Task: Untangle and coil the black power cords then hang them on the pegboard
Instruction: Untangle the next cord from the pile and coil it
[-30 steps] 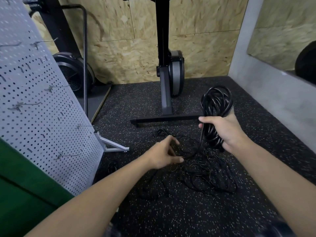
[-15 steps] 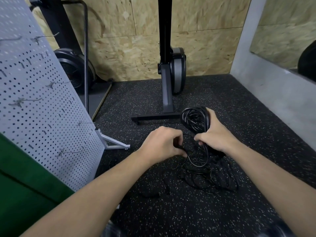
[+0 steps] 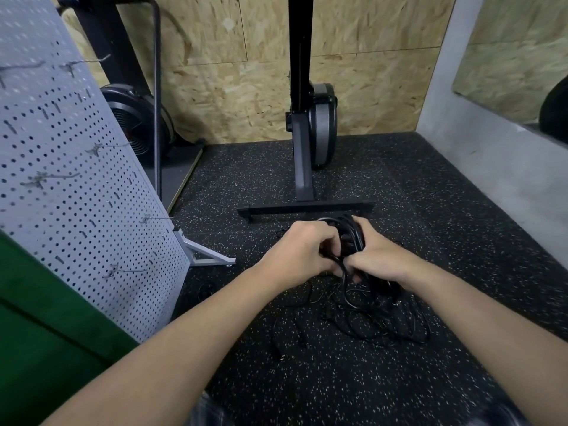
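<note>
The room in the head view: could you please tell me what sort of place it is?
Probably a small gym or workout room: speckled rubber flooring, an upright flywheel machine and a fan-wheel machine against chipboard walls.

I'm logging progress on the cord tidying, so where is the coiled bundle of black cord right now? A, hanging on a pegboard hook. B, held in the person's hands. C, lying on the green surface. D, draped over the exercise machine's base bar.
B: the left hand and right hand both curl round the coiled bundle, in front of the base bar, and the pegboard hooks carry no cord.
</note>
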`<action>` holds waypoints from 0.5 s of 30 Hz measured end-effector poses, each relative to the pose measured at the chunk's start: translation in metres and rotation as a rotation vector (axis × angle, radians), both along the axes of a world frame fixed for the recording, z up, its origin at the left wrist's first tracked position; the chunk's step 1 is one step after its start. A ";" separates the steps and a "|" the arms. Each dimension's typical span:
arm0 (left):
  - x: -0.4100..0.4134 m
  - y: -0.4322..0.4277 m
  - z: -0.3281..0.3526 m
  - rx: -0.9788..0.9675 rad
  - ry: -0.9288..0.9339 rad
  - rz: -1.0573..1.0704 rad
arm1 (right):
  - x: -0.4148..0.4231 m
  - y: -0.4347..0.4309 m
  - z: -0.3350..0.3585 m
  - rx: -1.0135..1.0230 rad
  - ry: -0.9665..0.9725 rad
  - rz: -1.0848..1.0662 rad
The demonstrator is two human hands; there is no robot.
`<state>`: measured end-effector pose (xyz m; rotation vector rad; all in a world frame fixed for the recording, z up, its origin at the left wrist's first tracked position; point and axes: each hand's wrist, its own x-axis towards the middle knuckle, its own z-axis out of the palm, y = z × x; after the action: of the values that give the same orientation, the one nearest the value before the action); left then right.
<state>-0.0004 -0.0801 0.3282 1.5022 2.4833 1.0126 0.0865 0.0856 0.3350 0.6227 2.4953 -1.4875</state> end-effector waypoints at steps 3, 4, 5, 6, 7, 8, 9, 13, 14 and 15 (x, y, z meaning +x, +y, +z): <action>-0.002 -0.002 -0.003 0.029 0.020 0.021 | 0.003 0.005 0.009 -0.261 0.033 -0.053; -0.002 -0.002 -0.003 0.052 0.029 0.019 | 0.003 0.006 0.011 -0.269 0.042 -0.040; -0.001 -0.001 -0.003 0.081 0.043 0.013 | 0.003 0.006 0.012 -0.233 0.041 -0.013; 0.000 0.000 -0.003 0.105 0.060 0.003 | 0.003 0.005 0.012 -0.177 0.031 0.017; 0.002 0.001 -0.002 0.119 0.072 -0.007 | 0.003 0.003 0.013 -0.135 0.018 0.045; 0.004 0.002 -0.002 0.121 0.074 -0.012 | 0.003 0.002 0.012 -0.109 0.006 0.071; 0.005 0.002 -0.001 0.112 0.065 -0.015 | 0.003 0.001 0.011 -0.098 -0.005 0.092; 0.005 0.001 0.007 0.022 0.012 -0.076 | 0.002 0.002 0.008 -0.045 -0.036 0.062; 0.004 0.000 0.009 0.014 0.018 -0.089 | 0.002 0.002 0.007 -0.041 -0.050 0.035; 0.002 -0.001 0.010 0.020 0.032 -0.091 | 0.001 0.002 0.007 -0.053 -0.054 0.003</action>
<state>0.0016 -0.0816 0.3378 1.6333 2.4075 1.0098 0.0874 0.0874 0.3424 0.6405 2.4072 -1.5098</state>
